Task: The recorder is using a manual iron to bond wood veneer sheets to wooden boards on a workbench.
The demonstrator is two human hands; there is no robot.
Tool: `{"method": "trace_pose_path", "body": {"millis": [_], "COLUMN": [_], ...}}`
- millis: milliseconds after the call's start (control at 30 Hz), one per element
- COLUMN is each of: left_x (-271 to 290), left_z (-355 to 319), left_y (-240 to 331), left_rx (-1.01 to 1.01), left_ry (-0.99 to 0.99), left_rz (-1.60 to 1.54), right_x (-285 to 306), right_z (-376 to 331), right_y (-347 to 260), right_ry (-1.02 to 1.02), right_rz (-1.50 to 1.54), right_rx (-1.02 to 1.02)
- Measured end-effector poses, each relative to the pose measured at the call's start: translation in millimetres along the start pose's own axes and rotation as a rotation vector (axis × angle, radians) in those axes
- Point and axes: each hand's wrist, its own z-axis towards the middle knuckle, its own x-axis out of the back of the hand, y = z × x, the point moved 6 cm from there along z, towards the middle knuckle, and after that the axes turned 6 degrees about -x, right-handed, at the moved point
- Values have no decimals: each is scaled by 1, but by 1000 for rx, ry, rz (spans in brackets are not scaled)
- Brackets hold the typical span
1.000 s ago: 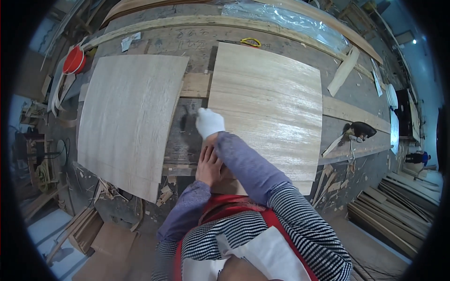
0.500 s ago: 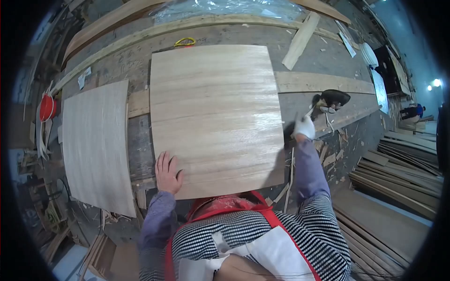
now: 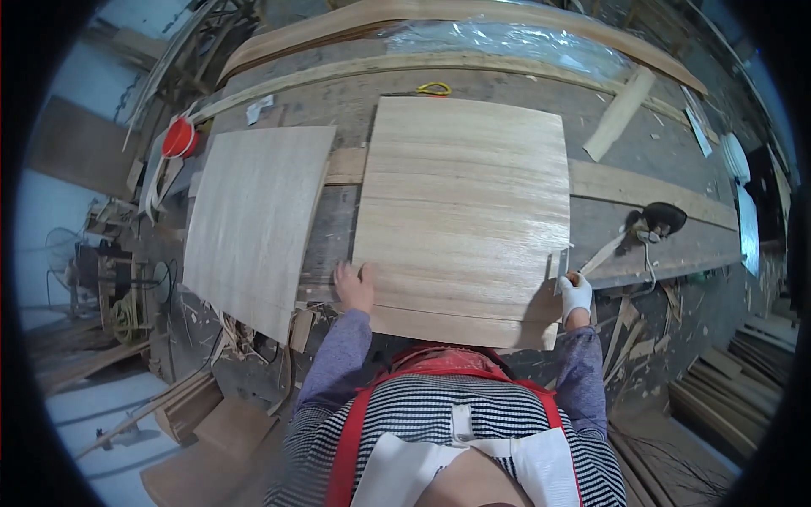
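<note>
Pale square sheet of thin wood veneer [image 3: 465,215], grain running side to side, lying flat on a dark, worn wooden tabletop [image 3: 338,101] strewn with scraps. Bare left hand [image 3: 355,287] resting palm down on the sheet's near left corner, fingers [image 3: 345,272] spread and flat, gripping nothing. Right hand [image 3: 576,292] in a white glove at the sheet's near right edge, fingers curled around a small grey metal tool [image 3: 563,266] standing upright against that edge. Second, slightly greyer veneer sheet [image 3: 253,215] lying to the left, just apart from the first, its near corner hanging past the tabletop's edge. Long light wooden plank [image 3: 650,190] running under both sheets across the tabletop. Small yellow loop [image 3: 434,88] just beyond the far edge of the pale sheet. Red round container [image 3: 179,138] at the far left corner. Black round-bodied tool with a cord [image 3: 663,218] to the right, near the gloved hand. Clear plastic wrap [image 3: 507,38] over boards at the far side. Striped shirt and red apron straps at the lower edge.
</note>
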Motion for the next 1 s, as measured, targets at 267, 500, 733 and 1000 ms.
{"method": "trace_pose_path", "body": {"millis": [267, 500, 733, 1000], "left_x": [-7, 18, 70, 171], "left_z": [29, 50, 87, 63], "left_y": [-7, -7, 12, -41], "left_rx": [140, 233, 164, 249], "left_ry": [-316, -470, -267, -5], "left_rz": [2, -98, -255, -146], "right_x": [-11, 7, 23, -55], "right_z": [13, 13, 12, -49], "right_y": [-5, 5, 2, -58], "right_ry": [-17, -63, 108, 33], "right_rz": [81, 276, 562, 708], "right_rx": [-46, -198, -171, -248]}}
